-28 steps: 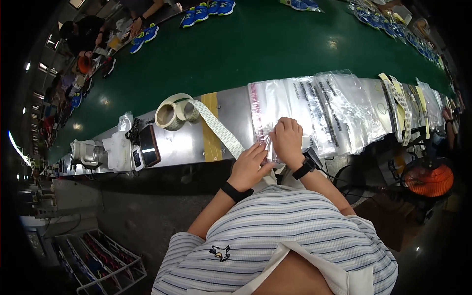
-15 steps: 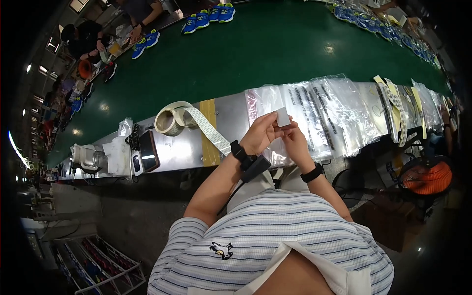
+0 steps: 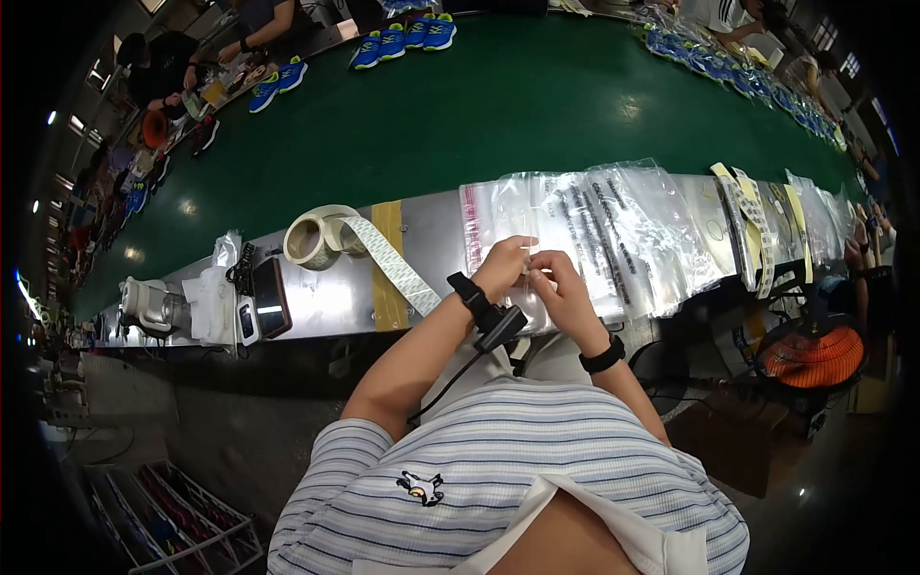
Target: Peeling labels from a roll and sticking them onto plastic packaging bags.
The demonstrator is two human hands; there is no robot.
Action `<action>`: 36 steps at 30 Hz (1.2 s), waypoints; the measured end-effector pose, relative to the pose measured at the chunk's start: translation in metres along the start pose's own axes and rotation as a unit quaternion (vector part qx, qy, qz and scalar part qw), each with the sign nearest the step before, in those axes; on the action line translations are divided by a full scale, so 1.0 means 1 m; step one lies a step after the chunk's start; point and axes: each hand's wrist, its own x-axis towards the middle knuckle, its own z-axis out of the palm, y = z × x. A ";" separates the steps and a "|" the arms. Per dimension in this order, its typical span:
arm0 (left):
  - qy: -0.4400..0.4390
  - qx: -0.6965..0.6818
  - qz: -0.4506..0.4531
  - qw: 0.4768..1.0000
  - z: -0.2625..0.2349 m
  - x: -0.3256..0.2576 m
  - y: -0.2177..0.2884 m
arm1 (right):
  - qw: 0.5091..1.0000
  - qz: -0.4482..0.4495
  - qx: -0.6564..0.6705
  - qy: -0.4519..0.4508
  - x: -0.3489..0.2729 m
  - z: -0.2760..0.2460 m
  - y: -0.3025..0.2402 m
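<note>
The fingertips of the left hand (image 3: pixel 500 270) and the right hand (image 3: pixel 567 292) are bent inward and come close together; whether they pinch something small cannot be told, because the fingers themselves cover this place. They are perhaps held so near each other because it is fine work, which needs both hands. The bag (image 3: pixel 500 213), clear and with a pink left edge, lies flat under the fingers and extends to their far side; whether they touch it is also not clear. To the left, the strip (image 3: pixel 385 257) runs from the roll (image 3: pixel 311 243) toward the left forearm, seemingly to be within easy reach. To the right, other bags (image 3: pixel 623 240) lie overlapped, possibly so that each can be lifted singly. All these rest on the bench (image 3: pixel 433 222), where the phone (image 3: pixel 272 297) lies farther left, likely to be out of the way. Beyond is the green belt (image 3: pixel 498 105), with blue shoes (image 3: pixel 392 44) near its far edge.
</note>
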 end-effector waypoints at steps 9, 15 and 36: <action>-0.070 -0.283 0.019 0.956 -0.011 -0.084 0.043 | 0.966 -0.072 -0.245 0.043 -0.008 -0.015 -0.012; -0.003 -0.123 0.044 0.991 -0.072 -0.147 -0.013 | 0.886 0.144 0.116 0.426 -0.015 -0.136 0.039; 0.093 -0.141 -0.002 0.986 -0.047 -0.164 -0.048 | 0.959 0.093 0.064 -0.259 -0.023 0.044 -0.038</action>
